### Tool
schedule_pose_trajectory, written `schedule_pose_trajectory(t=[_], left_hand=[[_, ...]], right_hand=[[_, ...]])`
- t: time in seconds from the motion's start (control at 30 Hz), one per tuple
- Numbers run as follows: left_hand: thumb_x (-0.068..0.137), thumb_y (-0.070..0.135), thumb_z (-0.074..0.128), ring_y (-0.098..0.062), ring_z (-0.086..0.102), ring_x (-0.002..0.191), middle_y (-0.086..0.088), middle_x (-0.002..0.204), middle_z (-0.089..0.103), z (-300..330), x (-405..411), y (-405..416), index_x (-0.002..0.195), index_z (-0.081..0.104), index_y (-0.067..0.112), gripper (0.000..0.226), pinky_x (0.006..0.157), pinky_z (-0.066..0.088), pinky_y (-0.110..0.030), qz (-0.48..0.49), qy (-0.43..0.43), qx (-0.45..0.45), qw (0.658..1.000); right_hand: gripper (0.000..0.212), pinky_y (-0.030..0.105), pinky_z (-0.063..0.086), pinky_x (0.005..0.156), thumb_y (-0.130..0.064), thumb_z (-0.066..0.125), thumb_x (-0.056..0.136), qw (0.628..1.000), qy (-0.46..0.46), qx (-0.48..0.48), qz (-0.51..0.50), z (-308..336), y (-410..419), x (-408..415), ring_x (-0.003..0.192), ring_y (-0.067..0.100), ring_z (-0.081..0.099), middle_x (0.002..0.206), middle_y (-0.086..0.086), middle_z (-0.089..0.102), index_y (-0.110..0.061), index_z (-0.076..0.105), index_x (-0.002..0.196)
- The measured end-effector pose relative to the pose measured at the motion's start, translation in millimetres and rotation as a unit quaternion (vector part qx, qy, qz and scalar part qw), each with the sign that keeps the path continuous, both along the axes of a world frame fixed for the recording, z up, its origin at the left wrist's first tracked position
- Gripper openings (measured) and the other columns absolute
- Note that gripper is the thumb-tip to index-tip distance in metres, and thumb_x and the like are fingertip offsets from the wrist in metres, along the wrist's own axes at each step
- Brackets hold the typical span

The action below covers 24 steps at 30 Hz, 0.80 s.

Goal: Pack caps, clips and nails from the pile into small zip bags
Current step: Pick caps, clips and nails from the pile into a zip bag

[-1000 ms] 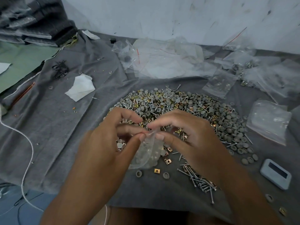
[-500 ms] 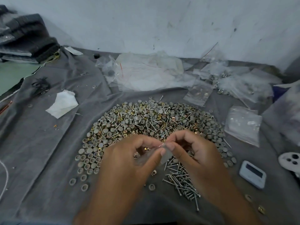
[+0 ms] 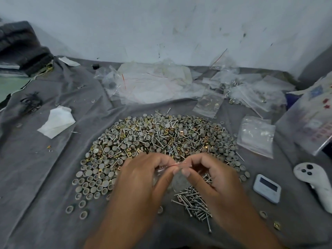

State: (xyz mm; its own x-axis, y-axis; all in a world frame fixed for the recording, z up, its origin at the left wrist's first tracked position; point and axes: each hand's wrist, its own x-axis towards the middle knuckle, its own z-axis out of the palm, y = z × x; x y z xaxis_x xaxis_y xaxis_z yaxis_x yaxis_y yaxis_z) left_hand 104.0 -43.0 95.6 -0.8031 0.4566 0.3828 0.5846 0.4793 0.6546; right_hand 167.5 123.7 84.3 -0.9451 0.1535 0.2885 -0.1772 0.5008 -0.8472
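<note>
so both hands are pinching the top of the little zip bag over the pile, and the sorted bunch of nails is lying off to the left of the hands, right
Not quite. Both the left hand and the right hand do pinch the top of the zip bag at the pile's near edge, but the head view shows the bunch of nails lying to the right, under the right hand, not to the left.

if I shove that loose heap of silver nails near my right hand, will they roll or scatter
The loose heap of thin silver nails lies criss-crossed on the wrinkled grey cloth, so it would probably drag and tangle, not roll far. Strays at the edge might skid away. Each nail looks stiff and light.
</note>
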Motion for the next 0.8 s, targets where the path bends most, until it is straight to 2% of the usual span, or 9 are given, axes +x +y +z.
schedule_pose_trajectory(t=[0.1,0.17,0.3,0.33,0.47,0.53,0.6,0.7,0.8], left_hand=[[0.086,0.052,0.057,0.003,0.062,0.079,0.025,0.08,0.065,0.3,-0.2,3.4,0.084,0.066,0.039,0.017,0.067,0.043,-0.015,-0.013,-0.029,0.031,0.999],[0.083,0.053,0.058,0.006,0.065,0.082,0.028,0.084,0.067,-0.4,0.6,3.8,0.086,0.068,0.04,0.017,0.068,0.047,-0.012,-0.017,-0.048,0.054,0.997],[0.086,0.048,0.065,0.009,0.065,0.078,0.032,0.086,0.068,-4.7,-0.1,2.6,0.083,0.067,0.041,0.009,0.063,0.047,-0.008,-0.003,-0.042,0.068,0.997],[0.088,0.045,0.065,0.009,0.065,0.076,0.031,0.085,0.068,-5.5,-0.4,2.1,0.081,0.067,0.04,0.009,0.061,0.044,-0.005,-0.002,-0.041,0.069,0.997],[0.081,0.043,0.064,0.003,0.065,0.073,0.026,0.079,0.068,-8.1,-3.3,-0.2,0.079,0.068,0.038,0.007,0.058,0.043,-0.006,-0.006,-0.053,0.067,0.996],[0.088,0.044,0.069,0.004,0.064,0.073,0.027,0.078,0.067,-8.8,-4.5,0.0,0.078,0.068,0.037,0.012,0.062,0.044,-0.007,-0.012,-0.05,0.057,0.997],[0.084,0.042,0.071,0.006,0.065,0.074,0.028,0.08,0.068,-9.6,-4.7,1.7,0.079,0.069,0.037,0.007,0.063,0.045,-0.007,-0.019,-0.055,0.063,0.996],[0.077,0.051,0.066,0.004,0.069,0.078,0.025,0.084,0.072,-13.9,-4.4,3.3,0.087,0.071,0.037,0.018,0.063,0.051,-0.01,-0.035,-0.109,0.119,0.986],[0.07,0.046,0.076,-0.009,0.071,0.085,0.012,0.09,0.075,-19.8,-5.3,2.9,0.093,0.072,0.039,0.025,0.075,0.057,-0.026,-0.032,-0.155,0.202,0.967]], right_hand=[[0.017,0.01,0.042,0.07,-0.045,0.057,0.096,1.0,0.012,0.023,-0.017,-0.5,2.9,1.1,0.085,0.007,0.064,0.089,-0.017,0.066,-0.031,0.067,0.095],[0.016,0.013,0.042,0.07,-0.044,0.056,0.096,0.999,0.016,0.02,-0.028,-0.5,3.8,1.6,0.085,0.009,0.064,0.089,-0.016,0.065,-0.031,0.067,0.095],[0.016,0.038,0.054,0.061,-0.047,0.052,0.095,0.997,0.0,-0.066,-0.028,-1.0,2.9,3.1,0.075,0.017,0.062,0.085,-0.007,0.063,-0.034,0.062,0.094],[0.016,0.04,0.056,0.059,-0.048,0.052,0.095,0.997,-0.009,-0.08,-0.022,-1.3,2.6,3.3,0.074,0.017,0.063,0.086,-0.007,0.062,-0.035,0.061,0.094],[0.019,0.029,0.055,0.063,-0.05,0.057,0.095,0.995,-0.032,-0.095,0.012,-4.5,4.7,2.1,0.079,0.011,0.063,0.089,-0.011,0.064,-0.032,0.063,0.101],[0.018,0.026,0.055,0.068,-0.046,0.062,0.096,0.997,-0.026,-0.07,0.016,-6.9,6.1,0.6,0.085,0.013,0.066,0.092,-0.01,0.067,-0.03,0.066,0.102],[0.015,0.017,0.049,0.071,-0.042,0.063,0.096,0.999,-0.01,-0.049,0.003,-9.9,6.7,-0.9,0.089,0.012,0.067,0.091,-0.013,0.069,-0.028,0.068,0.1],[0.015,0.017,0.049,0.07,-0.042,0.062,0.096,0.997,-0.009,-0.081,-0.006,-13.3,6.2,-2.3,0.088,0.014,0.067,0.09,-0.013,0.069,-0.03,0.068,0.1],[0.018,0.019,0.052,0.071,-0.048,0.06,0.094,0.993,-0.022,-0.116,-0.017,-15.0,6.7,-2.0,0.087,0.01,0.068,0.091,-0.011,0.071,-0.033,0.067,0.103]])
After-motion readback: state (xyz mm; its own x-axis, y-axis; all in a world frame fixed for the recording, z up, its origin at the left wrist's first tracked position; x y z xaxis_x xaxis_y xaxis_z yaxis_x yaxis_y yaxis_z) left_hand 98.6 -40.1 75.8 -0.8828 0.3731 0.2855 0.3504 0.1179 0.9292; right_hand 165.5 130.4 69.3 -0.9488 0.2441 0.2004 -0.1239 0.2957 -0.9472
